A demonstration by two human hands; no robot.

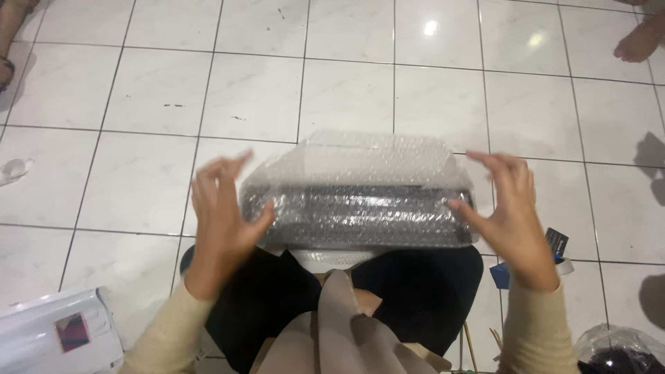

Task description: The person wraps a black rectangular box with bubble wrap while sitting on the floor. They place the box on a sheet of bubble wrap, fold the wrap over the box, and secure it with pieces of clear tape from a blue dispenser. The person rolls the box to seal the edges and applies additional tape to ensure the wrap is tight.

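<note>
A dark, boxy object wrapped in clear bubble wrap [360,201] rests on my lap, over black trousers. My left hand [223,215] is at its left end, fingers spread, thumb touching the wrap. My right hand [509,208] is at its right end, fingers spread, thumb pressed against the wrap. Neither hand closes around it. Both arms wear cream sleeves.
White tiled floor [346,83] all around. A white box with a pink label [59,332] lies at lower left. A roll of tape and a small dark card [557,242] sit by my right side. Another person's bare foot [641,41] is at upper right.
</note>
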